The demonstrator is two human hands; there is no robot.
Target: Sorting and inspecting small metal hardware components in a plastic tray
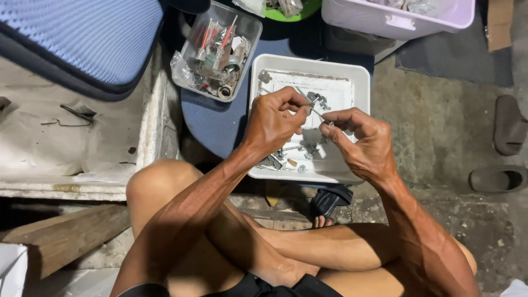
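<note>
Two hands meet over a white tray (pixel 360 77) that sits on a blue mat (pixel 217 124) in front of a person seated cross-legged on a rough concrete floor (pixel 440 126). Between them runs a thin metal rod (pixel 314 110), held above the tray's middle; the left hand (pixel 273 122) pinches one end with thumb and forefinger closed tight, the other fingers curled in, and the right hand (pixel 360 144) pinches the other end the same way, its remaining fingers loosely bent. What exactly the rod is cannot be told at this size. Under the hands the tray holds a scatter of small metal parts (pixel 308 149), screws and bits lying loose on its bottom. Just left of the tray, touching or nearly so, stands a clear tub (pixel 250 30) packed with red-handled tools (pixel 217 36) and more hardware. Behind the tray is a pale lilac bin (pixel 396 22), and a green bowl (pixel 300 14) shows beside it. A blue cushion (pixel 88 38) lies at far left above a dirty white slab (pixel 71 143), with a wooden plank (pixel 66 236) below. Dark sandals (pixel 503 148) rest at the right edge
</note>
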